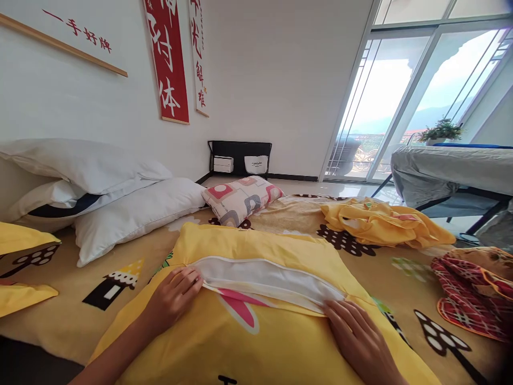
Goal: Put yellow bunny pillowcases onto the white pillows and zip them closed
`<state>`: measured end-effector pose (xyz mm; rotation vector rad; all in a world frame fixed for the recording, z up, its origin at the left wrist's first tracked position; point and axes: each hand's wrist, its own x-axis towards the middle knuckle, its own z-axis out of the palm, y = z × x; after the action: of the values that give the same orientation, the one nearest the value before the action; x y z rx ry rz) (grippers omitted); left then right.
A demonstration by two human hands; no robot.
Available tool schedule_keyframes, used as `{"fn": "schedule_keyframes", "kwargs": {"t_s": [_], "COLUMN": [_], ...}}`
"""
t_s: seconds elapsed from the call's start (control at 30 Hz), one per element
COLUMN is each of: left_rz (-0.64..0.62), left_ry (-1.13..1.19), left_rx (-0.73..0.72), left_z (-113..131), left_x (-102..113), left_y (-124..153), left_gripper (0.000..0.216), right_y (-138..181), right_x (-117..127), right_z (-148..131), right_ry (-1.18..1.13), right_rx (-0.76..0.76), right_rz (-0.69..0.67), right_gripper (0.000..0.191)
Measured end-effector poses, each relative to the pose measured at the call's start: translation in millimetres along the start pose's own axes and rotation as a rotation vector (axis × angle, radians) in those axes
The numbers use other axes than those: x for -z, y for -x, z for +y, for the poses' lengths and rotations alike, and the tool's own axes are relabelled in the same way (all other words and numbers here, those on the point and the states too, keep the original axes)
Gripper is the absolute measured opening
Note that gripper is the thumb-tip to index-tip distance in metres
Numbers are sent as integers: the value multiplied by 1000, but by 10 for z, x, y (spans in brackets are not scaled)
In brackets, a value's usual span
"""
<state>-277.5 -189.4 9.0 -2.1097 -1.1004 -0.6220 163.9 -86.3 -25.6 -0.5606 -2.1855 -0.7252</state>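
Note:
A yellow pillowcase (304,347) with a pink-and-white print lies flat in front of me. Through a long curved opening across it, a white inner pillow (256,274) shows. At the opening's left end, my left hand (174,297) is closed, its fingers pinching the case's edge. My right hand (358,331) grips the edge at the right end, fingers bent over the fabric. Both thumbs are largely hidden.
White pillows (140,208) are stacked at left, and a patterned pillow (244,200) lies beyond the case. Crumpled yellow fabric (385,222) and red plaid cloth (468,294) rest to the right on the printed bedspread (156,278). A covered table (457,166) stands behind.

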Motion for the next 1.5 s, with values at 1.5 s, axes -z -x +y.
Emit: {"fn": "schedule_keyframes", "kwargs": {"t_s": [1.5], "left_rz": [-65], "left_ry": [1277], "left_rx": [1288], "left_z": [-103], "left_x": [-141], "left_y": [62], "left_gripper": [35], "right_y": [-1968], "right_x": [-820], "right_z": [-1752], "right_ry": [-777], "right_rx": [-341], "right_rz": [-544], "right_gripper": [33]}}
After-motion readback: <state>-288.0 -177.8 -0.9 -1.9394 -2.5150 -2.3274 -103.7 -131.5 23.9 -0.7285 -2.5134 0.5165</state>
